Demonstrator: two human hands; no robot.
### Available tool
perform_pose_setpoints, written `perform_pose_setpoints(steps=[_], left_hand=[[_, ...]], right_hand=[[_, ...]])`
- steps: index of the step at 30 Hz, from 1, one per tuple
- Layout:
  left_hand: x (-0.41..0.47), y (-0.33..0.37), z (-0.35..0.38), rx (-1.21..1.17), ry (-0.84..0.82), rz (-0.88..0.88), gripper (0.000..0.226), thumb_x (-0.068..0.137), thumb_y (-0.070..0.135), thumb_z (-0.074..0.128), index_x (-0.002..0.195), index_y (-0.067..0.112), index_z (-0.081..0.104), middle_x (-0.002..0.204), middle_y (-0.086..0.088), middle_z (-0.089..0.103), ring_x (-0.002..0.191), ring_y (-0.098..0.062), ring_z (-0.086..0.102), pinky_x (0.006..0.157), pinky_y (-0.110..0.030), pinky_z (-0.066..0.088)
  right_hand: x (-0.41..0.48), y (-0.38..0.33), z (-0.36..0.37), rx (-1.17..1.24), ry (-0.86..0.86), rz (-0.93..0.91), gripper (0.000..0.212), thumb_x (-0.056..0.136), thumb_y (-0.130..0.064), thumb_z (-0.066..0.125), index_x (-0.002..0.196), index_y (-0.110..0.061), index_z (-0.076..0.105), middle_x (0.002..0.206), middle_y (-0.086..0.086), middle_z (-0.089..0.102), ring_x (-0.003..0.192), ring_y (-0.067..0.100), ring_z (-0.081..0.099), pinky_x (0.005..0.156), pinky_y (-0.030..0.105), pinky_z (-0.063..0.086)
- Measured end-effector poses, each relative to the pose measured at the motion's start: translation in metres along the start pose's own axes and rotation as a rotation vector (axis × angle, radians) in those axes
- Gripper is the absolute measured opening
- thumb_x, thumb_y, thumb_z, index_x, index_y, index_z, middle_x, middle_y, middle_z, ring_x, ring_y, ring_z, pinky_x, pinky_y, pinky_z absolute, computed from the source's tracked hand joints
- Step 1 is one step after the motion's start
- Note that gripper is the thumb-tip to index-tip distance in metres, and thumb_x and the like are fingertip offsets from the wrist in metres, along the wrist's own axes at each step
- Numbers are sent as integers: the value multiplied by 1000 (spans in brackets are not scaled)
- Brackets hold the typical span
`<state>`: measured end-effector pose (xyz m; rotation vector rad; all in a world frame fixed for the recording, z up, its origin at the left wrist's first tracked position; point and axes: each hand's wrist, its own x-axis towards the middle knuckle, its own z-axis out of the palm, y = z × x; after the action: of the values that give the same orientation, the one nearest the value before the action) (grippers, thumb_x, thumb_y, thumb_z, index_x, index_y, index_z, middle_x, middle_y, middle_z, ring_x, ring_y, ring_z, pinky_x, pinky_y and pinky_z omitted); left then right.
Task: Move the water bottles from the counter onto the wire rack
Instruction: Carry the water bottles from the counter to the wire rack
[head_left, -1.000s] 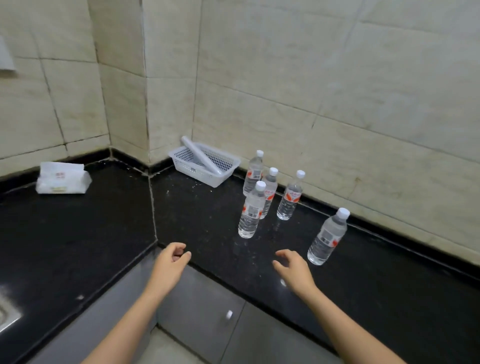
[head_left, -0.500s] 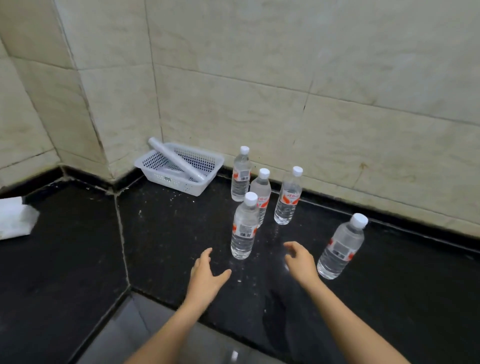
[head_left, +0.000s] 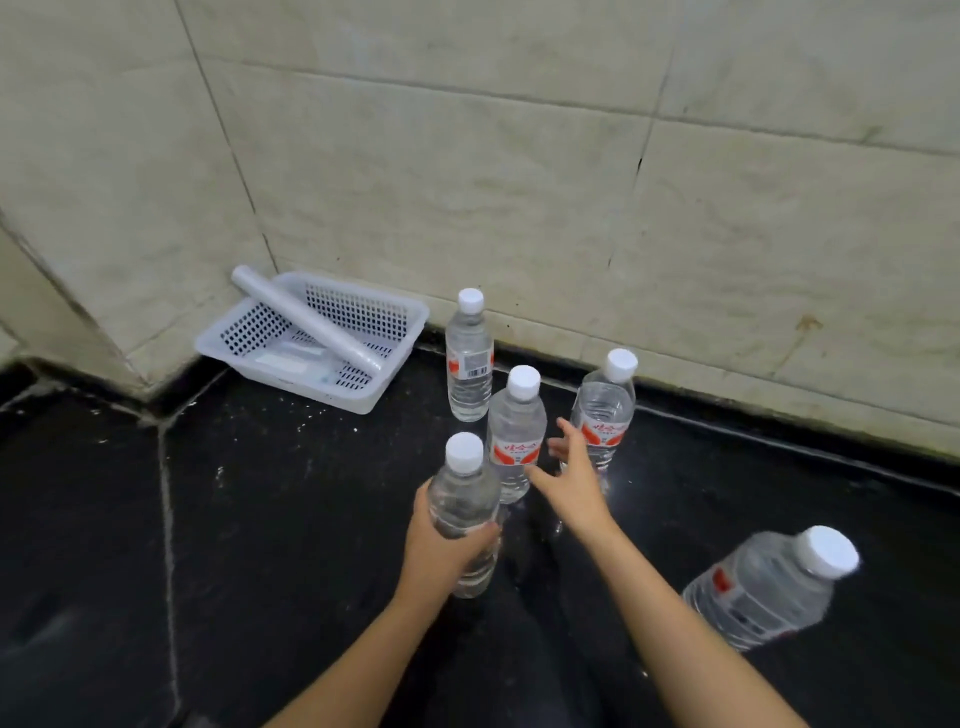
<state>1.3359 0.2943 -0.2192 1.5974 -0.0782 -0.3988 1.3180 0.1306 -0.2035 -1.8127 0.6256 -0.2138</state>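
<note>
Several clear water bottles with white caps stand on the black counter (head_left: 260, 519). My left hand (head_left: 441, 551) is wrapped around the nearest bottle (head_left: 464, 499). My right hand (head_left: 571, 483) is open, its fingers spread between the middle bottle (head_left: 515, 431) and the right rear bottle (head_left: 605, 410), close to both. Another bottle (head_left: 469, 358) stands at the back by the wall. A last bottle (head_left: 774, 592) stands apart at the near right. No wire rack is in view.
A white perforated plastic basket (head_left: 395, 322) sits in the back corner with a white roll (head_left: 306, 317) lying across it. Beige tiled walls rise directly behind the counter.
The view moved closer to the bottles. My left hand went forward and closed around the nearest bottle. My right hand reached forward between the middle and right rear bottles.
</note>
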Motion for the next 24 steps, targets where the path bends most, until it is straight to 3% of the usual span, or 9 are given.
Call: perform_pose_setpoints(steps=[3, 8, 11, 16, 19, 22, 24], left_hand=[[21, 8, -29, -91, -117, -23, 65, 38, 25, 79, 99, 23, 56, 87, 6, 74, 81, -3, 68, 69, -17, 54], [44, 2, -59, -110, -168, -115, 72, 40, 25, 79, 108, 11, 58, 97, -5, 72, 94, -20, 67, 78, -26, 57], [53, -2, -67, -124, -216, -154, 68, 41, 22, 79, 105, 11, 59, 92, -3, 74, 89, -19, 69, 73, -24, 57], [62, -7, -84, -167, -271, -210, 74, 42, 25, 79, 111, 9, 58, 99, -11, 72, 94, -26, 69, 81, -37, 55], [64, -14, -91, -224, -289, -256, 75, 40, 22, 79, 110, 9, 56, 97, -11, 71, 85, -22, 70, 65, -27, 57], [65, -17, -96, -257, -349, -268, 61, 63, 4, 75, 118, 7, 51, 105, -13, 66, 91, -23, 65, 62, -25, 57], [64, -14, -97, -251, -405, -234, 71, 54, 8, 78, 120, 8, 50, 103, -11, 67, 92, -23, 64, 70, -28, 56]], right_hand=[[15, 3, 14, 63, -70, -26, 101, 70, -5, 76, 145, -16, 9, 128, -2, 40, 124, 13, 41, 105, 29, 33], [29, 2, 40, 126, 83, -38, 116, 58, -2, 82, 145, -19, 7, 134, -7, 35, 126, 9, 34, 108, 32, 27], [37, 1, 46, 109, 160, -55, 104, 58, -3, 82, 140, -16, 21, 135, 2, 44, 123, 15, 43, 108, 38, 33], [31, -5, 56, 48, 255, -2, 79, 59, -6, 82, 123, -16, 37, 114, -2, 53, 108, 17, 52, 103, 42, 41], [19, -10, 61, 21, 317, 9, 71, 60, -5, 81, 113, -24, 37, 109, -3, 52, 103, 16, 51, 97, 34, 41], [0, -11, 65, -49, 360, 79, 73, 61, -9, 80, 122, -17, 41, 107, -5, 51, 105, 19, 53, 93, 30, 40], [-20, -10, 66, -93, 383, 128, 75, 61, -12, 79, 125, -17, 40, 106, -3, 54, 107, 23, 56, 93, 33, 43]])
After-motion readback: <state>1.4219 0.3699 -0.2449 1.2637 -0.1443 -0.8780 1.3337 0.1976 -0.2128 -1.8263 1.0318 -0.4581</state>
